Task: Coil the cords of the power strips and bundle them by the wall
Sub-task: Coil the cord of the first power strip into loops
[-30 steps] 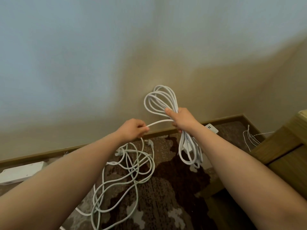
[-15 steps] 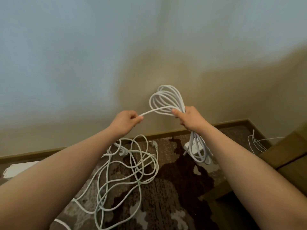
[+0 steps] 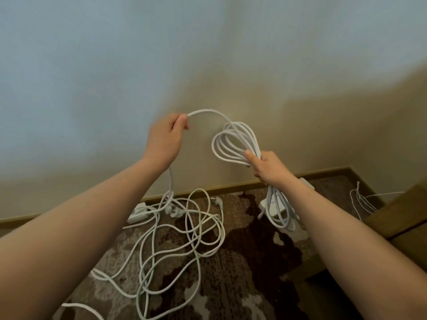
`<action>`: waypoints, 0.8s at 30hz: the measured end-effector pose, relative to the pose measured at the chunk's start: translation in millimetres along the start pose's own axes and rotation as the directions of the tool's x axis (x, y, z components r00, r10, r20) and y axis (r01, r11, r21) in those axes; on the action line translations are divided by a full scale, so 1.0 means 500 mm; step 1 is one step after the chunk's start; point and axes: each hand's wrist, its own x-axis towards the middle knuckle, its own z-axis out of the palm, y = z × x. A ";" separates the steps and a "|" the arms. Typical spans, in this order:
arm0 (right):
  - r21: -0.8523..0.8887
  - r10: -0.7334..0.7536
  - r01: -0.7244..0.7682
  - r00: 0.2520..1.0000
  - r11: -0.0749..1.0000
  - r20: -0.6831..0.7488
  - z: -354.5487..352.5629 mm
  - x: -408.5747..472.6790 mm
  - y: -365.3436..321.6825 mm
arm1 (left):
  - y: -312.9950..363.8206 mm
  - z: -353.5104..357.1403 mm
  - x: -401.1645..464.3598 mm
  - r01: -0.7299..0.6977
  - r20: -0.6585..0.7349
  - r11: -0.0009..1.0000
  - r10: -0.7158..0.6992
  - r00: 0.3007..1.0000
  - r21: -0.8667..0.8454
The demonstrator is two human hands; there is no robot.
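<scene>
floor: brown patterned carpet (image 3: pixel 242 262), wooden baseboard (image 3: pixel 231 187) along pale wall (image 3: pixel 115 77)
right hand (image 3: pixel 269 168): clamped round coiled cord (image 3: pixel 233 142), loops above and below fist
left hand (image 3: pixel 165 139): pinches the cord's free run, raised
loose cord (image 3: pixel 180 239): tangled on carpet
power strips: one (image 3: pixel 138 213) by baseboard, one (image 3: pixel 272 204) behind hanging loops
right edge: wooden furniture (image 3: pixel 397 218), thin wires (image 3: pixel 362 202)

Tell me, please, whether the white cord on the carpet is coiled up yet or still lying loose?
Still loose: the white cord sprawls in tangled loops over the carpet. Only the coil gripped by the right hand is gathered.
</scene>
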 end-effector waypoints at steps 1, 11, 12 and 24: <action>0.007 -0.004 0.004 1.000 1.000 0.018 0.004 -0.002 -0.002 | 0.024 -0.001 0.014 -0.030 -0.016 0.999 0.029 0.999 -0.044; 0.272 0.055 -0.019 0.990 0.962 -0.126 -0.011 -0.007 -0.018 | -0.099 0.041 -0.094 0.425 0.465 0.905 -0.378 0.801 0.004; 0.278 0.068 -0.022 0.985 0.960 -0.158 -0.015 -0.006 -0.021 | -0.109 0.040 -0.100 0.457 0.473 0.889 -0.399 0.785 -0.010; 0.348 0.010 0.008 0.999 0.937 -0.049 0.004 -0.006 -0.019 | 0.020 0.130 -0.141 0.280 0.609 0.960 -0.218 0.762 -0.007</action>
